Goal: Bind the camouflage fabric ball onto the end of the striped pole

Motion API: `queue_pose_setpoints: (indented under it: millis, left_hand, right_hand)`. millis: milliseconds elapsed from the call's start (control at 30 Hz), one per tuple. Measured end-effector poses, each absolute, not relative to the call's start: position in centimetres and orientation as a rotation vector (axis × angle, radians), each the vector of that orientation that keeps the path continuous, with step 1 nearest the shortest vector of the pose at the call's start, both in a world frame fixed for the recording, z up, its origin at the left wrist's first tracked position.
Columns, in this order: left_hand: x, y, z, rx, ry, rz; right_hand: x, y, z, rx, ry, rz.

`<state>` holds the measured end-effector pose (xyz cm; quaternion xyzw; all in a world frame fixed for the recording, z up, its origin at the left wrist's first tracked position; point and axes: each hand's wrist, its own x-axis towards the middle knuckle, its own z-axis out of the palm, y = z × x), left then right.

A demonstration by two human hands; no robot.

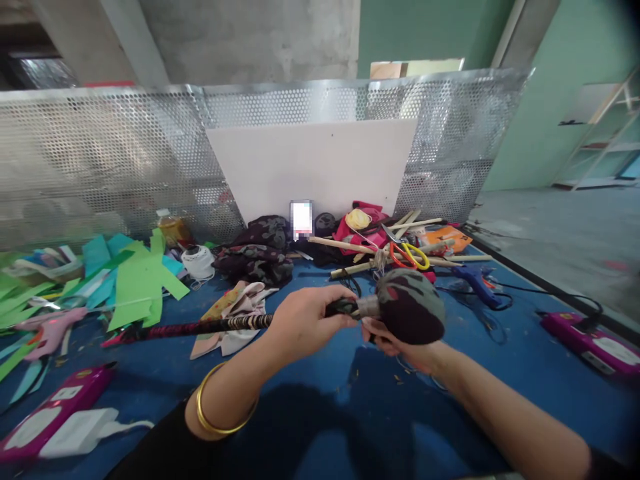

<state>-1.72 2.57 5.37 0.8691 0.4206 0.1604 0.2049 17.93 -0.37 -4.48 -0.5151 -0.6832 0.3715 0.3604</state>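
A long stick [210, 326] wrapped in dark and pale cord lies across the front of me, with a round head [413, 307] covered in dark patterned cloth at its right end. My left hand [310, 320] is closed around the stick just left of the head. Between hand and head, a greyish band [369, 307] circles the neck. My right hand [395, 343] is below the neck and head, its fingers pinched close to the band. A small dark bit shows at those fingertips, too hidden to name. The head partly covers this hand.
Scissors [407, 255], wooden sticks [350, 269] and a blue glue gun [475, 283] lie behind right. Green paper strips [137, 283], a pink glue gun [50, 330], white thread [198, 262] and dark cloth [255, 257] are left. Purple power strips [590, 340] flank the blue table [310, 413].
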Motion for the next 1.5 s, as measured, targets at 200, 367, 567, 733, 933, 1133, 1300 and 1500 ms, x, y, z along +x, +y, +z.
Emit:
queue_pose_setpoints:
  millis: [200,367,567,733,933,1133,1300,1500]
  left_hand:
    - [-1.9,3.4,5.3,2.303,1.361,0.482]
    - [-1.7,3.6,4.5,2.273,1.208,0.469]
    - [-1.5,3.7,3.4,2.267,1.163,0.437]
    - [-0.9,3.7,2.5,2.277,1.274,0.417]
    - [-0.6,3.9,1.9,2.332,1.369,0.336]
    - [-0.4,4.1,1.3,2.402,1.342,0.26]
    - [-0.6,4.4,1.4,2.365,1.25,0.21]
    - [-0.9,4.0,2.2,2.371,1.083,0.229]
  right_hand:
    - [15.7,-6.0,-3.3,-1.238,-1.865,0.302]
    - [14.9,-5.7,-1.8,-0.952,-1.763,0.377]
    - [13.8,-4.8,-1.9,-0.868,-1.652,0.56]
    - [12.8,-5.3,-2.7,-0.888,-1.842,0.249]
    - [12.5,-5.0,-3.7,-0.918,-1.892,0.133]
    - [12.5,-4.8,-3.6,-0.928,-1.879,0.164]
    - [13.8,-4.5,-2.4,-1.028,-1.903,0.347]
    - [16.7,-3.6,1.0,-1.205,-1.897,0.434]
